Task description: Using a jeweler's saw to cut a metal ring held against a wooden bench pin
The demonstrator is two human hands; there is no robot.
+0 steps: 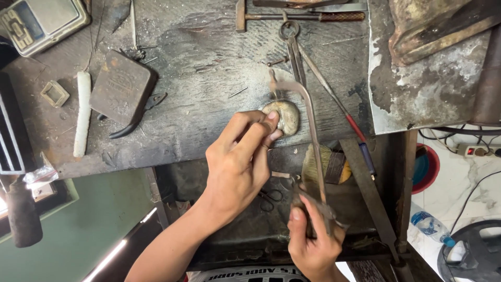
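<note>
Head view: left hand (pixel 237 162) pinches a pale lump (pixel 284 116) against the bench (pixel 209 68) edge; right hand (pixel 313 237) grips a saw frame (pixel 308 120) whose far end sits at the lump. Just beyond lie tongs (pixel 293 49) and a hammer (pixel 292 15); a dark block (pixel 121 86), white stick (pixel 82 112) and scale (pixel 42 21) lie left.

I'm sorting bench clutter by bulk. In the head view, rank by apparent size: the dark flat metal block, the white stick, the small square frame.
1. dark flat metal block, largest.
2. white stick: longer but much thinner.
3. small square frame, smallest.
</note>
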